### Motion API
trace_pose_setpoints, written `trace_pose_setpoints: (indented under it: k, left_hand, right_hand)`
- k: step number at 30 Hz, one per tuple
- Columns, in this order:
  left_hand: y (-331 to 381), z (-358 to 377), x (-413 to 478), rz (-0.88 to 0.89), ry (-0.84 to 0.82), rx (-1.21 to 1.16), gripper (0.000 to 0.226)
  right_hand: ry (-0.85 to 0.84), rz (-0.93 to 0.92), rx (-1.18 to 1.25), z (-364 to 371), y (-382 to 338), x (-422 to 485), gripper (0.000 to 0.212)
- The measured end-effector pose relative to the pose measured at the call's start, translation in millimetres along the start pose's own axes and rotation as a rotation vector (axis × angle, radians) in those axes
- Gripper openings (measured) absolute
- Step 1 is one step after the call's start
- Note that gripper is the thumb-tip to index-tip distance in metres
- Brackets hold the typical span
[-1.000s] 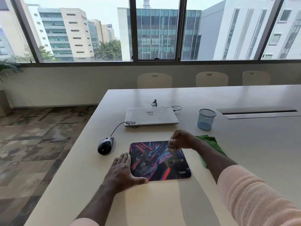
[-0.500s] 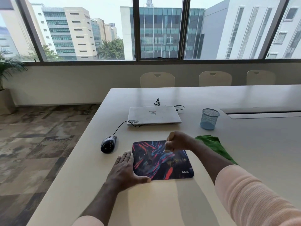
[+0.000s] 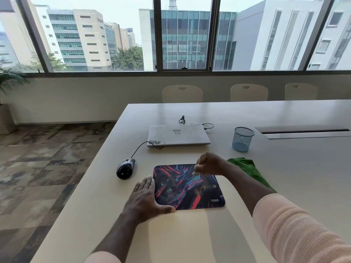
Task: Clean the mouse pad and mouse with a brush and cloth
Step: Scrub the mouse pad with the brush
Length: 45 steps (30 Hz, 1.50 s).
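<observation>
A colourful mouse pad [image 3: 188,188] lies flat on the white table [image 3: 190,234] in front of me. My left hand [image 3: 146,201] rests flat on the table at the pad's near left corner, fingers straight, thumb along its front edge. My right hand [image 3: 209,164] grips a small pale brush [image 3: 198,166] over the pad's far edge, bristle tip down on the pad. A black wired mouse [image 3: 125,168] sits on the table left of the pad. A green cloth [image 3: 247,168] lies right of the pad, partly hidden behind my right forearm.
A closed white laptop [image 3: 178,134] lies beyond the pad, with the mouse cable running to it. A blue mesh cup [image 3: 242,138] stands to its right. A cable slot [image 3: 303,131] is set into the table at far right. The table's left edge drops to the floor.
My right hand with the brush has shifted slightly left along the pad's far edge. My left hand has stayed on the pad's corner.
</observation>
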<state>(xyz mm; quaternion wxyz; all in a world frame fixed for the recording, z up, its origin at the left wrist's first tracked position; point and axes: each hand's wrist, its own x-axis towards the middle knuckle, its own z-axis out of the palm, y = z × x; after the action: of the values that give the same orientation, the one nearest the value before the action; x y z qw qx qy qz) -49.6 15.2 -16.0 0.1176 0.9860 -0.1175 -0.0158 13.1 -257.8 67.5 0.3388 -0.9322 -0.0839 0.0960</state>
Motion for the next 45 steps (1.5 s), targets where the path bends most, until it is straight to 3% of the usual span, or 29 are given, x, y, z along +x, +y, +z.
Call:
trace_pose_setpoints:
  k: [2, 7, 10, 12, 14, 18, 22, 25, 29, 32, 36, 42, 45]
  left_hand:
    - [0, 0, 0, 0.001, -0.001, -0.006, 0.156]
    - [0, 0, 0, 0.0, -0.003, -0.009, 0.157]
    - [0, 0, 0, 0.001, 0.0, -0.01, 0.157]
    - [-1, 1, 0, 0.002, 0.004, -0.009, 0.157]
    - [-1, 1, 1, 0.0, 0.006, -0.005, 0.156]
    - [-1, 1, 1, -0.003, 0.008, -0.007, 0.158]
    - [-1, 2, 1, -0.005, 0.007, -0.008, 0.157]
    - [-1, 2, 1, -0.006, 0.003, 0.0, 0.157]
    - [-1, 1, 0, -0.009, 0.005, -0.005, 0.156]
    - [-1, 1, 0, -0.011, 0.002, -0.008, 0.156]
    - [0, 1, 0, -0.009, 0.002, -0.008, 0.157]
    - [0, 2, 0, -0.007, 0.006, -0.007, 0.157]
    - [-1, 1, 1, -0.001, 0.011, 0.0, 0.156]
  right_hand:
    - [-0.022, 0.056, -0.052, 0, 5, -3, 0.018]
    - [-0.266, 0.145, -0.011, -8, 1, -13, 0.016]
    - [-0.086, 0.115, 0.047, -11, 2, -11, 0.022]
    - [0.155, 0.073, -0.04, -15, 9, -10, 0.022]
    - [0.266, 0.069, -0.141, -19, 16, -12, 0.025]
    - [0.126, 0.192, -0.14, -20, 22, -19, 0.009]
    - [-0.097, 0.265, -0.041, -27, 16, -20, 0.016]
    - [0.028, 0.22, 0.003, -28, 13, -16, 0.022]
    - [0.168, 0.157, -0.148, -25, 22, -13, 0.016]
    - [0.121, 0.225, -0.077, -21, 26, -14, 0.021]
    - [-0.136, 0.273, -0.057, -24, 19, -17, 0.01]
    - [0.199, 0.165, -0.013, -25, 17, -20, 0.026]
    - [0.074, 0.219, -0.071, -22, 21, -24, 0.015]
